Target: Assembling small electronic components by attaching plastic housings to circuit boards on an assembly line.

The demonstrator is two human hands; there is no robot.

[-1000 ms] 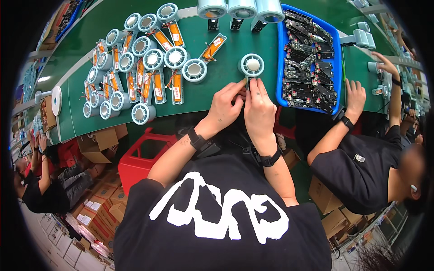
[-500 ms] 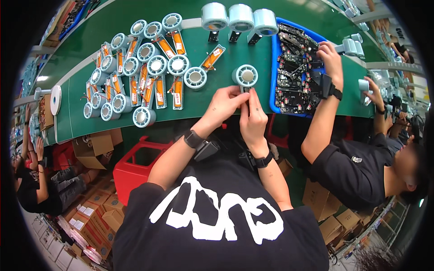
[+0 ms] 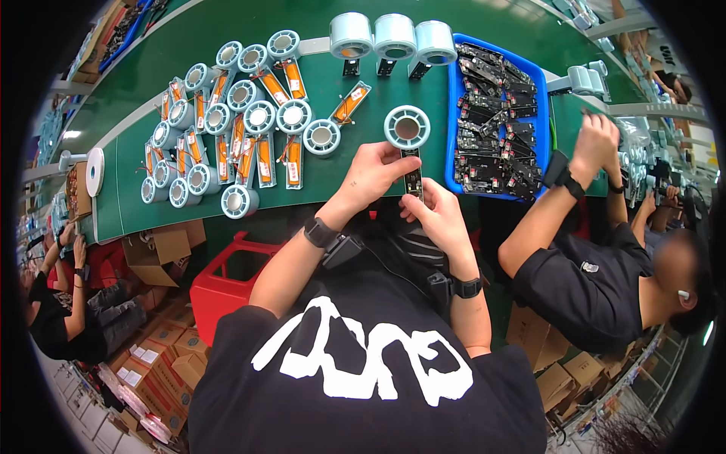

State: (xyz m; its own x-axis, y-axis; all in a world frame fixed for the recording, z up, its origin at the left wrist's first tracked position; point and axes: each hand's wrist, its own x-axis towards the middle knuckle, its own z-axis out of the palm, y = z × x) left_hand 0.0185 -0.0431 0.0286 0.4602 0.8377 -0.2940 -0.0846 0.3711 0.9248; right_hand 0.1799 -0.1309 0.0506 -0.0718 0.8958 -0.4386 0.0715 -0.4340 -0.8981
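Observation:
A light-blue handheld fan [image 3: 407, 127] with a round spoked head is between my hands at the front of the bench. A dark circuit board [image 3: 413, 184] lies along its handle, facing up. My left hand [image 3: 372, 175] is closed round the upper handle, its thumb just under the head. Lower down, my right hand [image 3: 441, 218] pinches the bottom end of the handle and board between thumb and fingers. Just to the left lies another fan [image 3: 321, 137] with an orange battery [image 3: 351, 103] in its handle. Its wires show at the battery's lower end.
Several similar fans [image 3: 259, 117] with orange batteries cover the left of the green bench [image 3: 128, 200]. Three stand upside down [image 3: 394, 35] at the back. A blue tray [image 3: 452, 151] full of circuit boards is on the right. Beside it a co-worker's hands [image 3: 597, 144] work. A red stool [image 3: 208, 303] stands below.
My right hand has moved down the handle and slightly right, uncovering the circuit board. The co-worker's hand has left the blue tray and moved right.

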